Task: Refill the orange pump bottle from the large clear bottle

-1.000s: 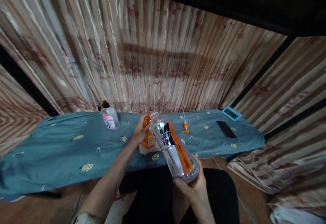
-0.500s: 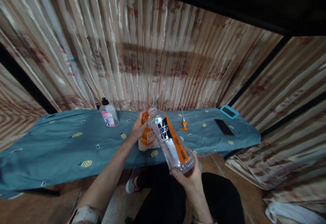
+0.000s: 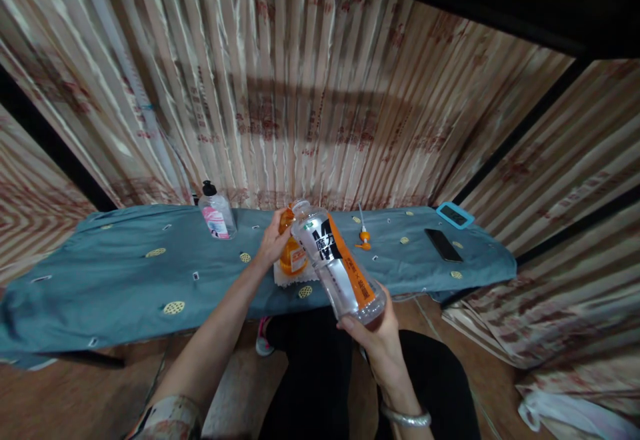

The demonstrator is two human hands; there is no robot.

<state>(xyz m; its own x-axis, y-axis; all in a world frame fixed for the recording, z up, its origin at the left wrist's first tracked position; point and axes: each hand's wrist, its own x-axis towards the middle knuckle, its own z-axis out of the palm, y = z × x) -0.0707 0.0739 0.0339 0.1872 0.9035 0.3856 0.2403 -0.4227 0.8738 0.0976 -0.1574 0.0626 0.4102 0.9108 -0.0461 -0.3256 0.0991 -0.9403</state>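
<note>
My right hand grips the base of a large clear plastic bottle with an orange and black label, tilted so its open mouth points at a small orange bottle. My left hand holds that orange bottle, which stands on a white cloth on the blue-covered table. The two bottle mouths are close together; the large bottle hides part of the orange one.
A clear bottle with a black cap and pink label stands at the back left. An orange pump head lies to the right, then a black phone and a blue-framed device. Striped curtains hang behind. My black-clad legs are below.
The large bottle and both hands have stayed together over the orange bottle; the view has shifted slightly, and the clear bottle sits a little higher and steeper.
</note>
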